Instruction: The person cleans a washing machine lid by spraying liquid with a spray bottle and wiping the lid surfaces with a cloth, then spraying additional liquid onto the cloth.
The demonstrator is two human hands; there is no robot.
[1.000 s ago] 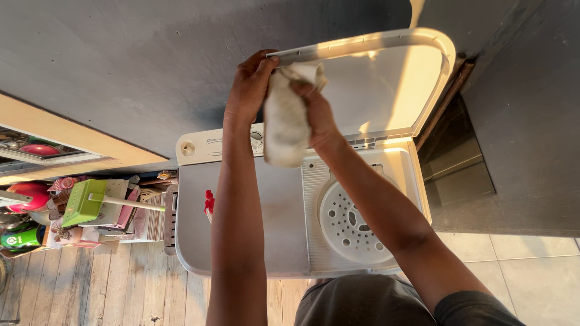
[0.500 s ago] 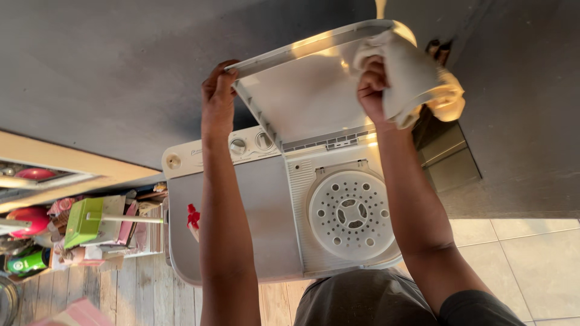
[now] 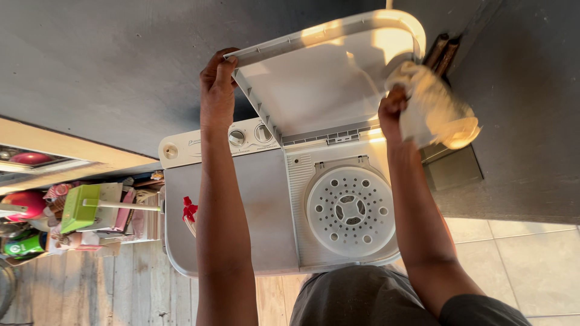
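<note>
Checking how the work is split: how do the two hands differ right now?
The left hand is bare and grips the lid at its corner edge; the right hand clutches a bunched white cloth against the lid's far side. Both are raised above the washing machine.

A single head-worn camera looks steeply down, close over a twin-tub washing machine (image 3: pixel 241 205). Its raised lid (image 3: pixel 320 84) fills twelve to one o'clock; floor tiles (image 3: pixel 531 259) sit at four o'clock.
</note>
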